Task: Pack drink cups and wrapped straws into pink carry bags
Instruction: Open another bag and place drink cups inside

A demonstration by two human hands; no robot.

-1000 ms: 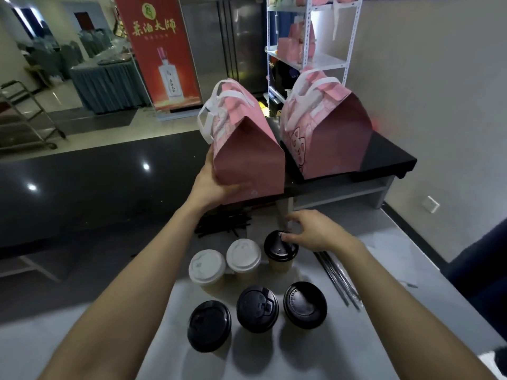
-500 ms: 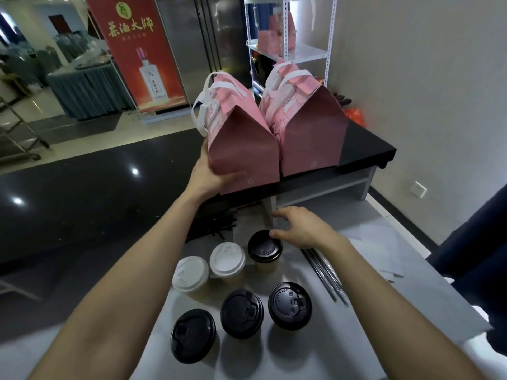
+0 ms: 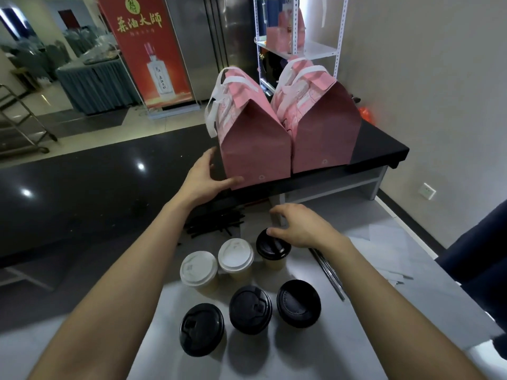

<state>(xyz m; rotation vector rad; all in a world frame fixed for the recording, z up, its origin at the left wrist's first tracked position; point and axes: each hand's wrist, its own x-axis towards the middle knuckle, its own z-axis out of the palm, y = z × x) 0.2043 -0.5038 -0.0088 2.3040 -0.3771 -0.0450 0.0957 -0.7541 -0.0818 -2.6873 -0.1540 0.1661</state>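
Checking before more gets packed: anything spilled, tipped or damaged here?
Nothing stands out. All six cups stand upright with lids on, no spills, and both pink bags sit upright and closed on the black counter.

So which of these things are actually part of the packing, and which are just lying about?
Part of the job:
pink bags
black-lidded cups
white-lidded cups
black straws

Just lying about:
red banner
white shelf
papers
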